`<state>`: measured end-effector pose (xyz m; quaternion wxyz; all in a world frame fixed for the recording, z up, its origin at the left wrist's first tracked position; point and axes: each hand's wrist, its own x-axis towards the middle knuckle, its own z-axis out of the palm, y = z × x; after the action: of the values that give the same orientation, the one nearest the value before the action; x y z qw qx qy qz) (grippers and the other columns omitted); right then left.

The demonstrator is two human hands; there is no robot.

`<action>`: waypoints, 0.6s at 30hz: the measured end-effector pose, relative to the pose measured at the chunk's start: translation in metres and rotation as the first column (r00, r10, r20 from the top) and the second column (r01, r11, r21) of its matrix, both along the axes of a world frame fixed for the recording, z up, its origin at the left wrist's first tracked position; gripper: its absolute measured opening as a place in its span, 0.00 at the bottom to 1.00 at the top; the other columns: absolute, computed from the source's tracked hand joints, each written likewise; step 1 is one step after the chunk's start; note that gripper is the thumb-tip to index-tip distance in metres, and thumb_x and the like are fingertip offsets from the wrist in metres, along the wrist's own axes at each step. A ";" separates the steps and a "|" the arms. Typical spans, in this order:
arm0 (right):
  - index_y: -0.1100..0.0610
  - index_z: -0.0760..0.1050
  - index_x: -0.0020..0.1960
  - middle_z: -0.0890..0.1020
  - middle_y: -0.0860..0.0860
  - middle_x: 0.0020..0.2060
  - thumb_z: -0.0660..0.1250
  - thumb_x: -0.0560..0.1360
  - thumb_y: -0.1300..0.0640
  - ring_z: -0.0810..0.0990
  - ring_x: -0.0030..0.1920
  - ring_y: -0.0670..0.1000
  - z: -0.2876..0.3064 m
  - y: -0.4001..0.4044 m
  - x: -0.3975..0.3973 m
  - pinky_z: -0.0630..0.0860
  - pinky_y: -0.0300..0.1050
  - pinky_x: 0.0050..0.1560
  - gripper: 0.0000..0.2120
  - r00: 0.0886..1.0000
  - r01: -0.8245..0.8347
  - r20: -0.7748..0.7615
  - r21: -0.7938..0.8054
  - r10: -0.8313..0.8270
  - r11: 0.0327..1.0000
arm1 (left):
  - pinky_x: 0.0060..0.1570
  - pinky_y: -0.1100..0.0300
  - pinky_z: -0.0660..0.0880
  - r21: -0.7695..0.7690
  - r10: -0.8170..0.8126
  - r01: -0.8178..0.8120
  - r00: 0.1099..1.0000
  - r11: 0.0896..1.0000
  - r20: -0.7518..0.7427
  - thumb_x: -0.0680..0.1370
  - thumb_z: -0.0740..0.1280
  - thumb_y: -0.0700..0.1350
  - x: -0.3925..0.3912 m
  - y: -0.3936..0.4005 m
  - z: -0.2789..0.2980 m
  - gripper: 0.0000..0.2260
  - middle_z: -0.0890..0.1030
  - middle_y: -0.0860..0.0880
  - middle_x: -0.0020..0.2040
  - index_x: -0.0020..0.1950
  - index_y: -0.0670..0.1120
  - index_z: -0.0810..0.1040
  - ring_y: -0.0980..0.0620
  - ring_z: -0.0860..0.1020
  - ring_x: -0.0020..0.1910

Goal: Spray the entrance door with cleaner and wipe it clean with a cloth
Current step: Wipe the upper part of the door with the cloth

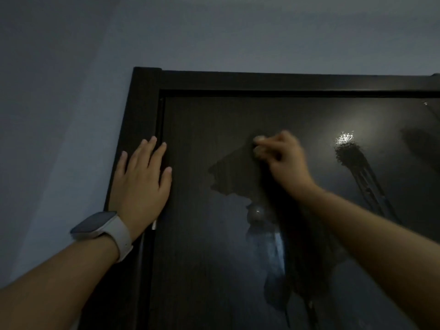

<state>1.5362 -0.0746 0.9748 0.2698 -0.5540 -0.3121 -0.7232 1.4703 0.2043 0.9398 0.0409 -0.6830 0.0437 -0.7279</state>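
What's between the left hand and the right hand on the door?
Head view: mostly bare dark door. A darker patch, wet film or cloth, runs out from the right hand toward the left hand; too dim to tell which.

Two hands are up: one left hand (140,179) and one right hand (278,158). There is one dark door (214,246) in one door frame (142,110), one watch (102,226), and what seems to be one dark cloth (238,172), hard to make out in the dimness.
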 end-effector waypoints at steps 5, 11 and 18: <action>0.53 0.82 0.56 0.70 0.43 0.44 0.70 0.75 0.57 0.75 0.53 0.54 0.021 0.007 0.001 0.72 0.61 0.60 0.10 0.992 -0.084 -0.072 0.248 0.105 0.965 | 0.76 0.49 0.47 -0.033 -0.019 0.020 0.999 0.999 0.028 0.83 0.51 0.48 0.005 0.001 0.001 0.25 0.53 0.46 0.79 0.79 0.42 0.52 0.49 0.52 0.78; 0.57 0.82 0.58 0.75 0.48 0.46 0.71 0.75 0.63 0.74 0.52 0.48 0.002 0.089 -0.025 0.64 0.24 0.57 0.12 0.989 -0.142 -0.062 -0.238 0.131 0.961 | 0.76 0.49 0.47 -0.034 -0.030 0.031 0.999 0.999 0.019 0.82 0.50 0.49 0.003 0.002 0.000 0.25 0.55 0.45 0.79 0.78 0.42 0.55 0.49 0.53 0.78; 0.58 0.80 0.59 0.70 0.42 0.43 0.72 0.74 0.61 0.78 0.52 0.50 0.054 0.001 -0.014 0.72 0.43 0.65 0.13 0.966 -0.182 -0.132 0.255 0.220 0.950 | 0.74 0.47 0.50 -0.016 -0.010 0.011 0.999 1.000 0.045 0.80 0.50 0.48 0.006 0.003 0.000 0.24 0.58 0.44 0.78 0.75 0.41 0.65 0.47 0.57 0.77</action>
<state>1.5225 -0.0732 1.0285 0.4313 -0.5381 -0.2547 -0.6779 1.4762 0.2072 0.9400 0.0327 -0.6665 0.0406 -0.7437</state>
